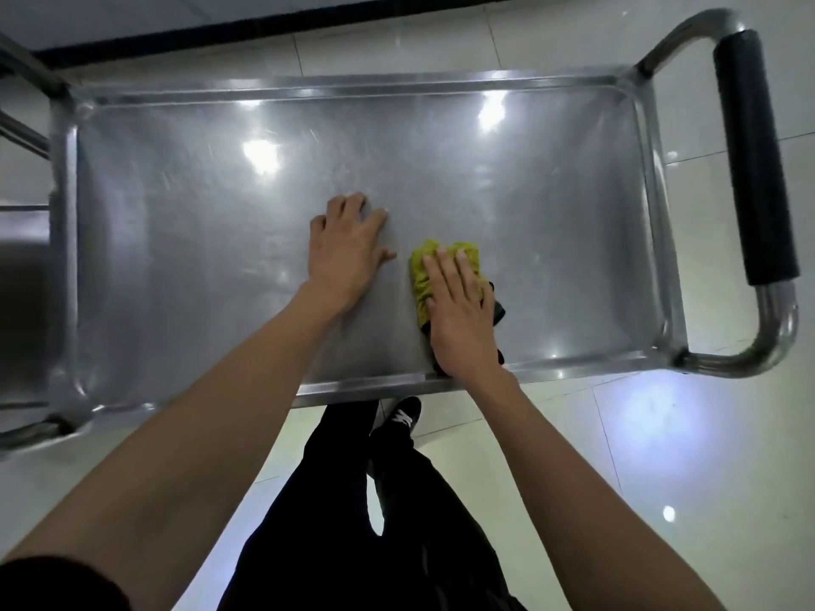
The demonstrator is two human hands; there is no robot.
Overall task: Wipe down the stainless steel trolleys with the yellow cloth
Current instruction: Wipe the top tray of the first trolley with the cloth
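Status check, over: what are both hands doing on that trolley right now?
Right hand flat, pressing yellow cloth on trolley top, near front rim. Left hand flat on bare steel beside it. Nothing in the way.

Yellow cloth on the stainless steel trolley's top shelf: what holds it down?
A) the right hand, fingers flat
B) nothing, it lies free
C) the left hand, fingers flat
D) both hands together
A: the right hand presses flat on the yellow cloth, while the left hand rests on bare steel beside it.

Single head-worn wide-angle view, aimed steeply downward from close above the trolley top [176,222], floor [661,456] seen below.
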